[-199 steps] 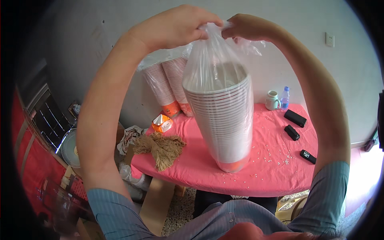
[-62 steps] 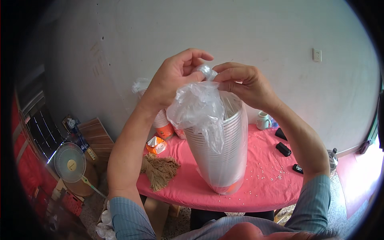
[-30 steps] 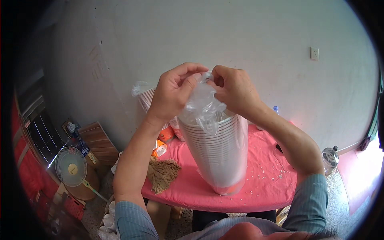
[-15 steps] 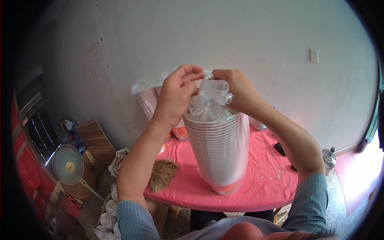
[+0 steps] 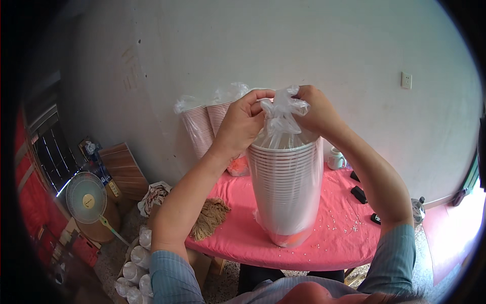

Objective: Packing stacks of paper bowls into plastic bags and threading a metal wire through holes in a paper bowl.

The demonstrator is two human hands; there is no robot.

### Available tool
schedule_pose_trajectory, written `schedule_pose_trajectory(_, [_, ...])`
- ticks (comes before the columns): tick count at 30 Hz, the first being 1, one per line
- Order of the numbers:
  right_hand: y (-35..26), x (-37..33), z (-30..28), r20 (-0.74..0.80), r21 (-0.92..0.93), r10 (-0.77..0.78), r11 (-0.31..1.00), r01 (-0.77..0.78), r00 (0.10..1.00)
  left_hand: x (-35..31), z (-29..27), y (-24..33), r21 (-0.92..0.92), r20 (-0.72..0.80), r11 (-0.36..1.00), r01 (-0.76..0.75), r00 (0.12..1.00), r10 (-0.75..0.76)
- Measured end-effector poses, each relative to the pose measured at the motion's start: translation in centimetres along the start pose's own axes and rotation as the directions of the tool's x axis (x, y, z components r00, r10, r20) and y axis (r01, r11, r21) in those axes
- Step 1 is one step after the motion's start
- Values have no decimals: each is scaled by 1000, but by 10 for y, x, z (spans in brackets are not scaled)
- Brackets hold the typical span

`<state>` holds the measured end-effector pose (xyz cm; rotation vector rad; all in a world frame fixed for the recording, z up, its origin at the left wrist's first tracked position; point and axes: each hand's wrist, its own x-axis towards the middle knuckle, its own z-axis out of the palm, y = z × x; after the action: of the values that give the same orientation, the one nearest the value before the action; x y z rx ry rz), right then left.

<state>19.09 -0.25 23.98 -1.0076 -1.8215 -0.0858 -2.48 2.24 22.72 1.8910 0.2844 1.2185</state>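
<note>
A tall stack of nested white paper cups or tubs (image 5: 284,187) stands on the pink-covered table (image 5: 336,256) in front of me, inside a clear plastic bag (image 5: 281,124). The bag's gathered top looks twisted or knotted above the uppermost rim. My left hand (image 5: 242,120) pinches this plastic from the left, thumb against the fingers. On the other side my right hand (image 5: 321,110) is closed on the bag's loose end; its fingertips are partly hidden. Behind my left hand are more bagged cup stacks (image 5: 196,129) with tied tops.
Left of the stack lies a brown stringy bundle (image 5: 210,219). At right are a pale mug (image 5: 335,159), small black objects (image 5: 359,194) and scattered white bits. A fan (image 5: 86,198) and bagged white cups (image 5: 133,272) occupy the left floor; a wall rises behind the table.
The view has shifted, showing more of the mug and back stacks. Both hands stay at the bag's top, where the plastic ends now stand more upright between them.
</note>
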Motion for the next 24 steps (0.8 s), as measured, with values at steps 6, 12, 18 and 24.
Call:
schedule_pose_trajectory(6, [5,5,11,20,291,139,947,-139,990,5,-2,-7,117,-20,989,-95,995,98])
schedule_pose_trajectory(12, [19,11,11,175,609,158,758,-233,972,16,-18,-4,-15,34,992,125,992,-124])
schedule_pose_trajectory(18, [35,19,20,139,543,222,798,-262,965,21,-20,-9,37,87,991,125,988,-128])
schedule_pose_trajectory(24, [25,8,4,303,691,165,640,-335,939,23,-20,-13,89,41,989,120,991,-124])
